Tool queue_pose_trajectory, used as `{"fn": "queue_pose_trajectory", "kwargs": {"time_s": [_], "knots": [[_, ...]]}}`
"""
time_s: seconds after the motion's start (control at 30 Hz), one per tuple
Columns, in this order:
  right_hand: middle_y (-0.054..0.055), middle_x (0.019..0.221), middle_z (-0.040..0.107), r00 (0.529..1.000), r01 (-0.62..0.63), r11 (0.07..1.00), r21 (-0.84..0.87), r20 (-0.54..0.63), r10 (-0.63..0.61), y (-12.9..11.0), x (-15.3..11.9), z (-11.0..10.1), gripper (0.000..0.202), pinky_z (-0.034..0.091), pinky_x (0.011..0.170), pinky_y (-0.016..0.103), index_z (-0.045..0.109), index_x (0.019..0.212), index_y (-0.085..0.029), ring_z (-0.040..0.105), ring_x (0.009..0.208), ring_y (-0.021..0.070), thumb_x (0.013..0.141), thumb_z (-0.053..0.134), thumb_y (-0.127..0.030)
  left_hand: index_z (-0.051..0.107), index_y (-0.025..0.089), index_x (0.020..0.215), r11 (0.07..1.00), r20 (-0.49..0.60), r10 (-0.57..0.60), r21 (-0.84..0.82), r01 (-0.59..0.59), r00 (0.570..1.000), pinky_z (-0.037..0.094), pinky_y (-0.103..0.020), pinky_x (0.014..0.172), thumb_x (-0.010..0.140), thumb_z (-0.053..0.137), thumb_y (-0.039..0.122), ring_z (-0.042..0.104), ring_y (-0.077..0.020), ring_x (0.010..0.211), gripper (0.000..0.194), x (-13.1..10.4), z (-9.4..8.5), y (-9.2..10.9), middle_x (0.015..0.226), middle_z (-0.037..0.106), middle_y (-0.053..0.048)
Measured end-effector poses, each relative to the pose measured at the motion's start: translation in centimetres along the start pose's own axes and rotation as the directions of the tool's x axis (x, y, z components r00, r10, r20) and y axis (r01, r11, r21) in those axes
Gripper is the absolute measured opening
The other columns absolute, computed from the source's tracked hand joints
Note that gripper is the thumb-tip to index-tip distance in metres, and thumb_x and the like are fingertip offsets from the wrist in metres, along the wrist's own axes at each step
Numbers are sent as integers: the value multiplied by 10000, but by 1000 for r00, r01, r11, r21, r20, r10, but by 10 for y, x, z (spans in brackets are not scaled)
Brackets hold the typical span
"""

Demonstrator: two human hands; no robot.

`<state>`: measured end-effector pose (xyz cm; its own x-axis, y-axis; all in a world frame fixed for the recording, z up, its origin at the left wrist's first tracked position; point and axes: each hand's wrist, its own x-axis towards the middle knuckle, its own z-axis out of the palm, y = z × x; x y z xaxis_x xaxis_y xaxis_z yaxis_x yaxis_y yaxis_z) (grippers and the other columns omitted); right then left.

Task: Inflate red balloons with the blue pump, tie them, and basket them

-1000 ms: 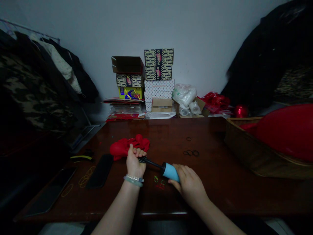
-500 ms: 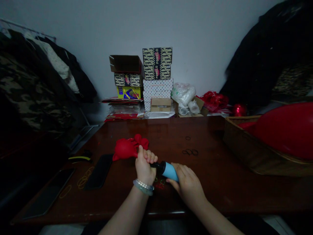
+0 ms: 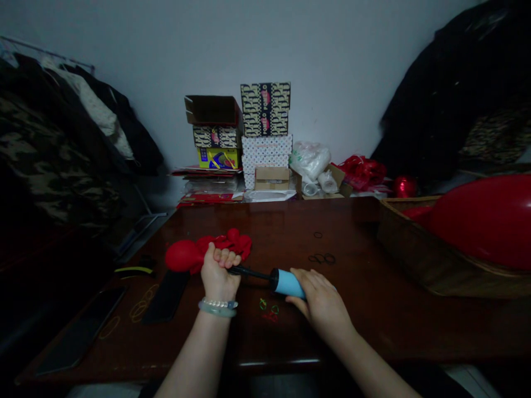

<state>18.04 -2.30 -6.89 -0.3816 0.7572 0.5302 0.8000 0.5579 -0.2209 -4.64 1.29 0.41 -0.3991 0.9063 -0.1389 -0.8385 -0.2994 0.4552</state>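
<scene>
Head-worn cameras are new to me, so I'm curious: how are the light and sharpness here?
Head view: dim overall, the dark coat at right nearly black; head view: a pale streak of glare on the near edge of the table; head view: side areas smeared, while the stacked boxes look clearer, lettering readable; head view: the blue pump stands out.

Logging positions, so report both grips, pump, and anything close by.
Left grip closed on black pump end, right grip around blue pump barrel. Black shaft showing between. Red balloon beside left grip, red bands nearby.
</scene>
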Motion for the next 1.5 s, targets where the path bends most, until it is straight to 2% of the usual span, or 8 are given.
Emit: {"fn": "queue_pose_trajectory", "kwargs": {"time_s": [0.1,0.23,0.57,0.9,1.13,1.3,1.5], "knots": [[136,1249,648,1000,28,1000,-15,-5,-28,7,0,-3,554,456,1030,512,535,1288,-147,618,1133,304,812,714,-364,262,195,540,1000,-5,8,-13,-8,1000,256,-211,387,934,456,223,260,-58,316,440,6,-1,11,374,253,81],[141,1221,663,1000,-1,1000,-5,-3,1,7,-5,-2,536,518,965,462,556,1266,-139,642,1089,292,804,720,-357,259,196,539,1000,8,-4,-19,5,1000,256,-212,385,935,446,215,263,-56,312,438,9,-3,15,373,250,82],[144,1159,681,990,13,999,-50,-141,-20,4,-9,0,415,536,917,445,566,1252,-141,652,1038,281,888,608,-336,255,193,550,998,25,-14,-67,16,1000,266,-207,397,909,489,212,285,-52,326,429,5,-7,3,390,261,86],[156,1165,681,983,58,998,-36,-175,-64,-5,-11,6,435,547,907,442,560,1248,-103,653,1037,286,899,593,-360,258,191,549,999,104,-31,-10,32,994,265,-211,411,893,556,264,265,-48,343,461,-15,0,-20,404,242,89],[165,1172,677,986,48,999,6,-162,-46,-13,-14,10,471,544,917,436,560,1247,-100,651,1045,288,865,645,-362,268,191,540,997,115,-82,23,80,990,253,-216,407,887,571,287,244,-55,350,471,-26,1,-34,403,233,83],[159,1161,685,986,38,999,18,-161,-35,-16,-15,11,477,549,909,416,565,1239,-101,657,1040,276,841,676,-341,272,190,537,996,82,-70,62,65,994,261,-219,411,881,577,297,239,-57,352,472,-32,3,-43,402,247,80],[142,1182,678,998,-6,999,35,-59,8,-18,-7,7,496,541,914,424,561,1257,-145,650,1055,280,817,700,-329,279,190,555,996,27,-63,58,61,998,266,-212,409,887,561,289,258,-56,346,447,-25,0,-35,410,255,83]]}}
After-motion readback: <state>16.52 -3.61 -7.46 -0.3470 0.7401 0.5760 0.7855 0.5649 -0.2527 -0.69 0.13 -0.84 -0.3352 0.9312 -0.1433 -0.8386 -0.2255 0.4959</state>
